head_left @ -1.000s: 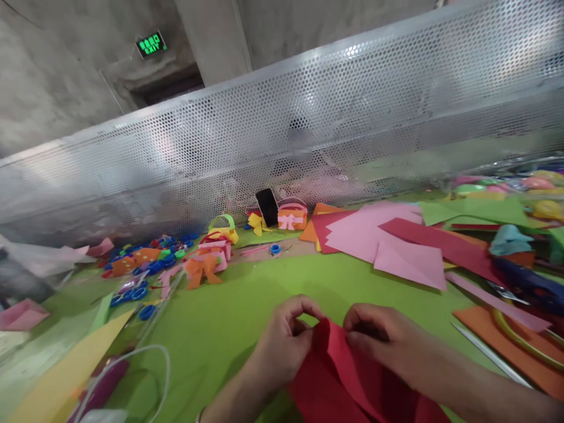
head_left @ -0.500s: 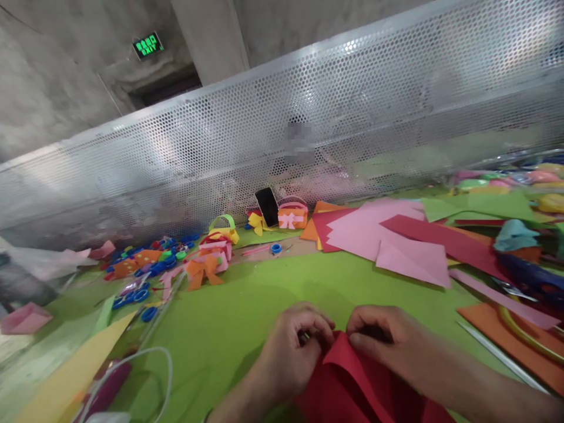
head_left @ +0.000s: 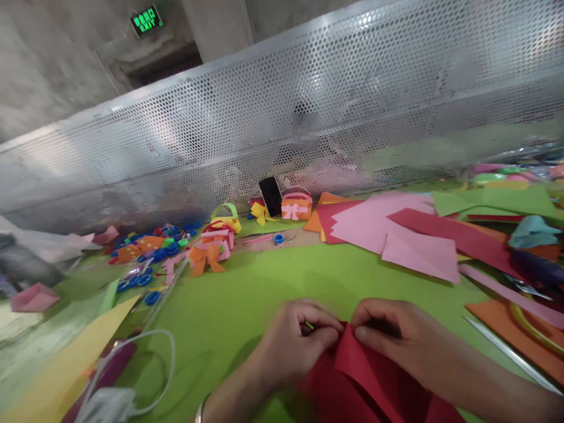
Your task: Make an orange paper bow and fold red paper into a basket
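A sheet of red paper [head_left: 370, 376], partly folded, is between my two hands over the green tabletop [head_left: 247, 288]. My left hand [head_left: 304, 335] pinches the paper's upper edge between thumb and forefinger. Close beside it, my right hand [head_left: 392, 329] pinches the same edge near the raised peak of the fold. A flap stands up from the sheet below my fingers. The lower part of the paper runs out of the picture, and my right forearm covers some of its right side.
Pink paper sheets [head_left: 370, 220] and a red strip [head_left: 449, 235] lie at the back right. A phone [head_left: 270, 196] leans beside an orange paper basket [head_left: 296, 208]. Blue-handled scissors [head_left: 136, 282] lie left; a white cable [head_left: 170, 358] loops at lower left. Perforated metal panelling [head_left: 247, 129] stands behind.
The view has shifted slightly, so the table things sit a little higher and further right. Both hands keep their pinch on the red paper's edge, with only slight finger movement.
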The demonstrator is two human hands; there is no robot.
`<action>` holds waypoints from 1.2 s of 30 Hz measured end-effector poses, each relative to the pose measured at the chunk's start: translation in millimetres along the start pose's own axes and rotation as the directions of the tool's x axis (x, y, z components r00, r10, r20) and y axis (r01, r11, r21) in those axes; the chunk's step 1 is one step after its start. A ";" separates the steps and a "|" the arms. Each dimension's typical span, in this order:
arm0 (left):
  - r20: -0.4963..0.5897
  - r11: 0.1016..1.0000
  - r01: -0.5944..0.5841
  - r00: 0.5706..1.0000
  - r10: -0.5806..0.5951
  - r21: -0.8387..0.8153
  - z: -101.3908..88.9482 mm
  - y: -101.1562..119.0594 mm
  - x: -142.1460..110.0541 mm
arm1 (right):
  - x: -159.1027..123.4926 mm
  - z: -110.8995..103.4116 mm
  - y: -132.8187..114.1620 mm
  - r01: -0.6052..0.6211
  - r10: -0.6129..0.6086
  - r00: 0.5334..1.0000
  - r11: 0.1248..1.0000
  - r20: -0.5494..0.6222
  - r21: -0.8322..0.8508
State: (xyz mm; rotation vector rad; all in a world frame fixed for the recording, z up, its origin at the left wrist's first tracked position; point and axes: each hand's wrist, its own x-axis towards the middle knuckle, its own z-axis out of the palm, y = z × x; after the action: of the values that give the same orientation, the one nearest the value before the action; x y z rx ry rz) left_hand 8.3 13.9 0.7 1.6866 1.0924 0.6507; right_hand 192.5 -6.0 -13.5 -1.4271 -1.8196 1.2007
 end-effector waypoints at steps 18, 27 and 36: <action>0.037 0.997 -0.061 0.998 0.059 0.050 2.5 5.6 -6.4 | 4.2 -0.5 1.5 -0.023 0.023 0.998 1.000 -0.055 0.008; 0.000 0.890 -0.319 0.941 0.337 0.327 7.6 -4.5 -8.6 | 2.9 4.0 3.9 0.028 -0.032 0.999 0.991 0.028 0.133; -0.217 0.909 -0.112 0.953 0.213 0.402 9.8 -8.8 -12.0 | -3.8 3.2 -6.1 -0.012 0.011 1.000 0.995 0.017 0.099</action>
State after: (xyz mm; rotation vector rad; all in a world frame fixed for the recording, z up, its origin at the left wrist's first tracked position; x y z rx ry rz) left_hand 7.7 -0.2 -10.2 2.0941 1.3384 0.8189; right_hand 188.1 -10.9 -9.1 -1.3783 -1.7399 1.2934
